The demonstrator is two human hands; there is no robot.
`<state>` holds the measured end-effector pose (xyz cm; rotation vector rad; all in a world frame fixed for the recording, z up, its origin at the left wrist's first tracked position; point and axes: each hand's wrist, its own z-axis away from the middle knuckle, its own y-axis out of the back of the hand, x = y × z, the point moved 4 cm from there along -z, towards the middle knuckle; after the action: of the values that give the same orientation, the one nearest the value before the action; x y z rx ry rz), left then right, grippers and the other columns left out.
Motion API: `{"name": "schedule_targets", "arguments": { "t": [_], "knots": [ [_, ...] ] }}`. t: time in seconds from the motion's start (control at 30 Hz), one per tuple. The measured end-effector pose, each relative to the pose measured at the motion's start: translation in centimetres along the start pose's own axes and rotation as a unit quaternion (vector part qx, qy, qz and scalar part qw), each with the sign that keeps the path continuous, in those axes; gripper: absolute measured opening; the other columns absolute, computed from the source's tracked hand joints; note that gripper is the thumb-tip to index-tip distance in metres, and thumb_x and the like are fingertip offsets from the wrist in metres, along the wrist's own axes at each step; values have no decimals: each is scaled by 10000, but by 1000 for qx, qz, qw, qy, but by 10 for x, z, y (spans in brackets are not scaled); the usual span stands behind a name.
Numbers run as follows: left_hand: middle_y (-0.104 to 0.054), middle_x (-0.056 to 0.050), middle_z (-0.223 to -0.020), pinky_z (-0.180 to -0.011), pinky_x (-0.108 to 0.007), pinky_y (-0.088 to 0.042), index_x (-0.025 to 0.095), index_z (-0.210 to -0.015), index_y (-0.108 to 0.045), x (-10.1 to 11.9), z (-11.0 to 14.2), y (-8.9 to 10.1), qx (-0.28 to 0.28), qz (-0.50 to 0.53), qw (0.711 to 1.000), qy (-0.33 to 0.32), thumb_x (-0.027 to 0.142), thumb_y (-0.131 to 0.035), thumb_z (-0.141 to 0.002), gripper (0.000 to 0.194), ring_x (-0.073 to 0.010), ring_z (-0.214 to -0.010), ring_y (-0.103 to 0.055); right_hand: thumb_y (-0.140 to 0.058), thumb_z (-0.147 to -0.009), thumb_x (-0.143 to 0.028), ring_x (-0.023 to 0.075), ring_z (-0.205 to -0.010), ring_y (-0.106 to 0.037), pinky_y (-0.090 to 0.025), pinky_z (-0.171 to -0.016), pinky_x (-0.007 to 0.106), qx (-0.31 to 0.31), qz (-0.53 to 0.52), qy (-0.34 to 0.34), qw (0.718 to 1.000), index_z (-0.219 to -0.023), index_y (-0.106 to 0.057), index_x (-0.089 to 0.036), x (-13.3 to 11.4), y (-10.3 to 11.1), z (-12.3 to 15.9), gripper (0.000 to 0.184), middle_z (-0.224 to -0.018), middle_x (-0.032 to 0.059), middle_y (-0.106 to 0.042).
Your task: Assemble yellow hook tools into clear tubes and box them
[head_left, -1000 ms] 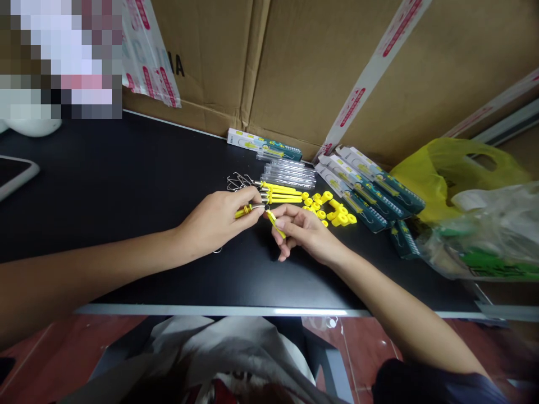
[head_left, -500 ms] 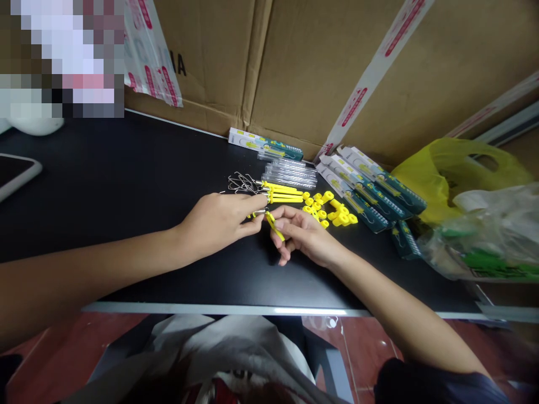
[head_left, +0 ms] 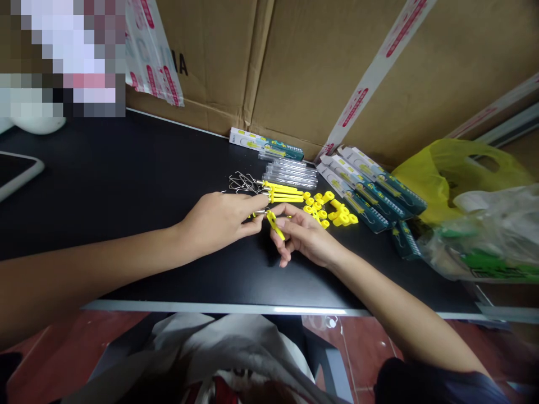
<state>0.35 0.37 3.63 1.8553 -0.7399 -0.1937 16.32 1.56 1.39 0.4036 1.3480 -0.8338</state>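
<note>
My left hand [head_left: 225, 221] is closed over a small metal-tipped piece with a bit of yellow; most of it hides behind the fingers. Between the thumb and fingers of my right hand [head_left: 307, 233] is a yellow plastic piece [head_left: 275, 226], tilted, its upper end meeting the metal tip. Just beyond lie several yellow sticks [head_left: 286, 193] with metal wire hooks [head_left: 244, 183] at their left ends. Small yellow plastic caps [head_left: 337, 210] are scattered to the right of them. Clear plastic tubes [head_left: 290, 173] lie in a bundle behind.
Printed slim boxes [head_left: 370, 185] lie at the right, and another slim box [head_left: 265, 144] rests by the large cardboard carton [head_left: 315, 62]. Plastic bags [head_left: 442, 174] crowd the right end of the black table [head_left: 105, 168]. A phone-like device [head_left: 19, 171] is at far left.
The yellow piece in my right hand has turned slightly at the metal tip. Both hands stay in nearly the same place; the rest of the table looks unchanged.
</note>
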Motion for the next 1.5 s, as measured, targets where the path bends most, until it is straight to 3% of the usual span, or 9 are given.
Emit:
{"name": "schedule_targets", "arguments": {
  "t": [0.53, 1.5],
  "knots": [
    [-652, 1, -679, -521, -248, -279, 201, -860, -595, -4, -1, 2, -10, 6, 999, 50, 328, -468, -891, 183, -142, -557, -570, -605, -895, -329, 65, -420, -557, -588, -432, 248, 16, 2, 9, 1000, -978, -491, -201, -2, 5, 0, 190, -640, -71, -614],
    [-638, -3, -682, -538, -243, -307, 200, -857, -587, -3, -1, 0, -29, 31, 997, 58, 340, -452, -889, 198, -141, -567, -569, -611, -890, -329, 60, -410, -543, -586, -430, 246, 12, 5, 13, 1000, -961, -496, -206, -2, 1, 1, 183, -626, -83, -601]
  ]
}}
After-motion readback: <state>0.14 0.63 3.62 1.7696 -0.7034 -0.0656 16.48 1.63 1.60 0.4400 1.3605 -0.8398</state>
